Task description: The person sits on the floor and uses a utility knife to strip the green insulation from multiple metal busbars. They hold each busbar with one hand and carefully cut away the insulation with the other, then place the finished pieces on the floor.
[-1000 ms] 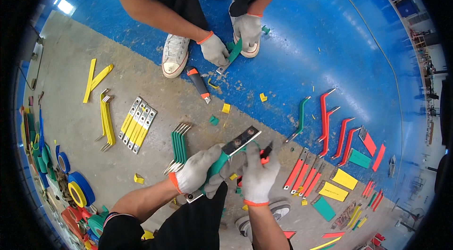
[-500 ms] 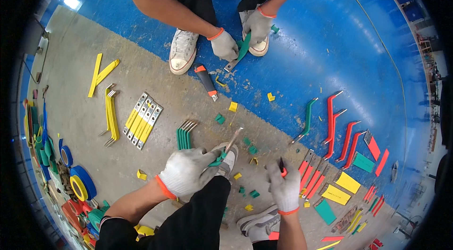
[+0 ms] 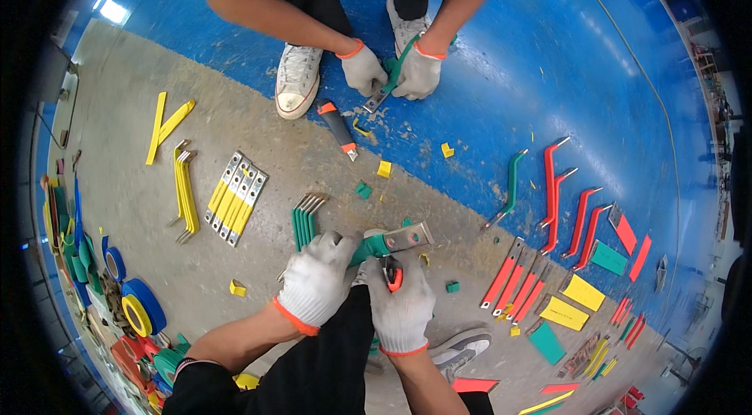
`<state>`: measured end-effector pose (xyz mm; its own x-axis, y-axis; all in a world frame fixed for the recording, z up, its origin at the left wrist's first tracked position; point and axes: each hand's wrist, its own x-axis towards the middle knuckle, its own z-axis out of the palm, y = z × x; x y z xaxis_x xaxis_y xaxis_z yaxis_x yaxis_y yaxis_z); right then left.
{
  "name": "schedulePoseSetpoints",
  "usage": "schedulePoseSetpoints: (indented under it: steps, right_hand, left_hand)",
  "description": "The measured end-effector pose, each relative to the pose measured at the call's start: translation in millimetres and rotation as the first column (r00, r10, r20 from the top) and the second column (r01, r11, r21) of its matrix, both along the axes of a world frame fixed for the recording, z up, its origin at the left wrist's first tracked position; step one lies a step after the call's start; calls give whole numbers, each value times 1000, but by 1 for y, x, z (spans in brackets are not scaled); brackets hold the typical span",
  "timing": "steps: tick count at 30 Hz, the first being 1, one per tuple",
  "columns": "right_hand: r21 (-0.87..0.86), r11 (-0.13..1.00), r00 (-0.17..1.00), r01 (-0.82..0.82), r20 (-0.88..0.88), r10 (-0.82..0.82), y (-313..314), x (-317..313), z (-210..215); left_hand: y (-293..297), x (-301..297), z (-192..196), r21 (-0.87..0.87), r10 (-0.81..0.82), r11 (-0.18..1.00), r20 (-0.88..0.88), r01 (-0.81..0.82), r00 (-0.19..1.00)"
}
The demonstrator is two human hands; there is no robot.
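My left hand (image 3: 313, 278), in a white knit glove with an orange cuff, is closed round the green-sleeved part of a metal bar (image 3: 409, 237). The bar's bare flat end, with holes in it, points right. In my gloved right hand (image 3: 406, 312) is a red-and-black utility knife (image 3: 395, 277), its tip up against the edge of the green sleeve (image 3: 370, 247). Whether the blade cuts into the sleeve is too small to tell. Just beyond my left hand lie several green-sleeved bent bars (image 3: 304, 219) with bare ends.
Opposite, a co-worker's gloved hands (image 3: 419, 74) hold another green-sleeved bar (image 3: 377, 101). A dark box cutter (image 3: 337, 129) lies between us. Yellow-sleeved bars (image 3: 236, 200) sit left; red-sleeved bars (image 3: 505, 278) sit right. Tape rolls (image 3: 141, 305) are at far left. Yellow and green scraps (image 3: 385, 169) dot the floor.
My right hand has come left with the knife to the bar. The bar has turned, and its flat holed end now shows. The co-worker's hands have shifted a little on their bar.
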<state>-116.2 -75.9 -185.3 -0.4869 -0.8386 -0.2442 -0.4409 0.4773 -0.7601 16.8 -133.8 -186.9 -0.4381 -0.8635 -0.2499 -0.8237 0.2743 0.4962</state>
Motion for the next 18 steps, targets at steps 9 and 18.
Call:
schedulePoseSetpoints:
  steps: [9, 18]
  right_hand:
    - [147, 976, 823, 163, 525, -217, 11, -27, -12]
    - [-4, 958, 909, 285, 317, -270, -8, -47, 24]
  left_hand:
    - [-31, -3, 30, 859, 335, 508, -263, 61, 905]
    - [-26, -21, 27, 833, 326, 502, -430, 231, 842]
